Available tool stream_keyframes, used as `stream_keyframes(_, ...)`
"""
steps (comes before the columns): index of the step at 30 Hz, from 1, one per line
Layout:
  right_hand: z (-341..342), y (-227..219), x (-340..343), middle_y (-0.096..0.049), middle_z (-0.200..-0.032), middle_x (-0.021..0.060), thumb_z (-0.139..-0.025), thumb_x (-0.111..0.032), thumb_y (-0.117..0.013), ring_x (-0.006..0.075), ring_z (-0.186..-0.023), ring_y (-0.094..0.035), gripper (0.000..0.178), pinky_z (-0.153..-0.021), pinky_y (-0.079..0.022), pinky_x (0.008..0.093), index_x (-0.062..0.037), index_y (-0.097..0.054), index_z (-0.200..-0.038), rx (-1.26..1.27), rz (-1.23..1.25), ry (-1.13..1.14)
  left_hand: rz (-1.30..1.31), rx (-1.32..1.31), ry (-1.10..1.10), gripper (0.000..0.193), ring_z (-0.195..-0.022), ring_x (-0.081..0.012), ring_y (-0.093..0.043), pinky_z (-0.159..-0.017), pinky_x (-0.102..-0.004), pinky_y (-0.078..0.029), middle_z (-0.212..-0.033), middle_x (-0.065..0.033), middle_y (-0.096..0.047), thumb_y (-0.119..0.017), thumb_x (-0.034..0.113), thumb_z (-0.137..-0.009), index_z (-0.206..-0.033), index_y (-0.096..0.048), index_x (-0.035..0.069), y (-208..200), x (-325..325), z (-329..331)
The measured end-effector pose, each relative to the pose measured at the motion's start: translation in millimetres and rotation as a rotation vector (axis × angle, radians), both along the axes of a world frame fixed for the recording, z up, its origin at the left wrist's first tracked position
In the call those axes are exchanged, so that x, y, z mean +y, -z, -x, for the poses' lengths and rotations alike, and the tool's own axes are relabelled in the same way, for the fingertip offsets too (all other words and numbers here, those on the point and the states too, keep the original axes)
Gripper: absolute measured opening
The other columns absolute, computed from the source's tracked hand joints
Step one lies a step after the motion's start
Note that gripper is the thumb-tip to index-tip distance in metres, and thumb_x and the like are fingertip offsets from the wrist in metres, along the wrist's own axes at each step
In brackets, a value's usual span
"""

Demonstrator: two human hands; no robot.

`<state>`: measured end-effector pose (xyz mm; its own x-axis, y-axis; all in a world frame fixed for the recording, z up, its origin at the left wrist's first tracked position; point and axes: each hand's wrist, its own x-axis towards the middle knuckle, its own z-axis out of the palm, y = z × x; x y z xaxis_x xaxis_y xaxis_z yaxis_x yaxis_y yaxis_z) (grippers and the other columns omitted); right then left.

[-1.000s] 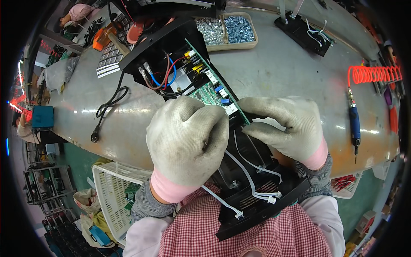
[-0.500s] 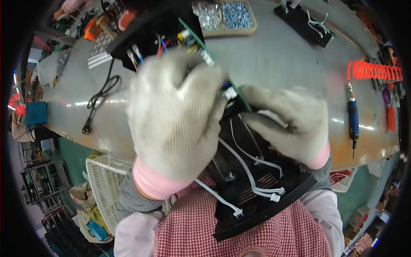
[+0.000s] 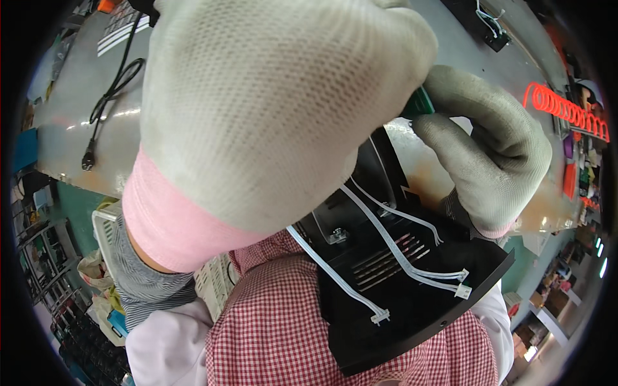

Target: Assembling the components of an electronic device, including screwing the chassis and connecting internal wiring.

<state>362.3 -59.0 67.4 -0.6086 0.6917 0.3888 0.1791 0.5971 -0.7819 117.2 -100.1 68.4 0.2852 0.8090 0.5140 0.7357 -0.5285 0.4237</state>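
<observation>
My left hand [image 3: 277,116], in a white knit glove with a pink cuff, fills the upper middle of the view. Its back faces me and its fingers are hidden. Pinched between thumb and forefinger of my gloved right hand [image 3: 496,141] is the edge of a green circuit board [image 3: 421,101]; the left glove covers most of the board. Below both hands, a black housing [image 3: 399,321] with slotted vents leans against my checked apron. White cables [image 3: 380,238] lie across it, their small white connectors [image 3: 463,291] loose near its lower edge.
A black power cord [image 3: 106,100] lies on the metal table [image 3: 71,135] at left. Another black part with white wires [image 3: 492,29] is at the far right, near a coiled red air hose [image 3: 566,109]. A white plastic basket [image 3: 103,222] stands below the table's left side.
My left hand has risen toward the camera and looks much larger. My right hand has moved up and right, still pinching the board. The housing shows more of its inside.
</observation>
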Motion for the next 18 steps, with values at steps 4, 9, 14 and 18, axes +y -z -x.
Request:
stream_keyframes(4, 2.5, 8.7, -11.9, -0.072, -0.102, 0.0180, -0.072, 0.016, -0.065, 0.0223, -0.091, -0.070, 0.034, -0.079, -0.056, 0.0321, 0.0092, -0.068, -0.105, 0.285, 0.464, 0.055, 0.101, -0.376, 0.012, 0.026, -0.095, -0.0327, -0.066, -0.084, -0.0419, -0.055, -0.101, -0.0189, -0.069, -0.069, 0.005, -0.078, -0.102, -0.068, -0.006, 10.5, -37.4, 24.0)
stream_keyframes(9, -60.0, 21.3, 19.7, -0.072, -0.095, 0.0074, -0.086, -0.003, -0.070, 0.0186, -0.092, -0.068, 0.026, -0.082, -0.054, 0.0293, -0.0037, -0.073, -0.111, -0.268, 0.258, -0.363, 0.208, -0.868, 0.113, 0.029, -0.093, -0.0336, -0.067, -0.083, -0.0425, -0.056, -0.101, -0.0211, -0.067, -0.069, 0.003, -0.079, -0.104, -0.066, -0.010, 16.2, -62.8, -23.4)
stream_keyframes(14, -53.9, 44.4, 28.2, -0.069, -0.089, 0.0058, -0.085, -0.016, -0.072, 0.0218, -0.079, -0.064, 0.029, -0.070, -0.051, 0.0345, -0.0101, -0.073, -0.113, -0.396, 0.361, -0.799, -0.065, -0.135, 0.163, 0.033, -0.087, -0.0314, -0.067, -0.077, -0.0427, -0.056, -0.095, -0.0180, -0.067, -0.070, 0.008, -0.073, -0.102, -0.068, -0.007, 8.6, -49.8, -23.5)
stream_keyframes(18, -29.4, 50.7, 25.3, -0.066, -0.089, 0.0056, -0.083, -0.018, -0.069, 0.0264, -0.086, -0.064, 0.030, -0.073, -0.051, 0.0386, -0.0163, -0.072, -0.113, -0.565, 0.321, -1.015, -0.123, -0.192, 0.084, 0.035, -0.081, -0.0302, -0.067, -0.073, -0.0423, -0.054, -0.093, -0.0165, -0.067, -0.070, 0.016, -0.069, -0.098, -0.069, -0.003, 4.6, -70.1, -15.0)
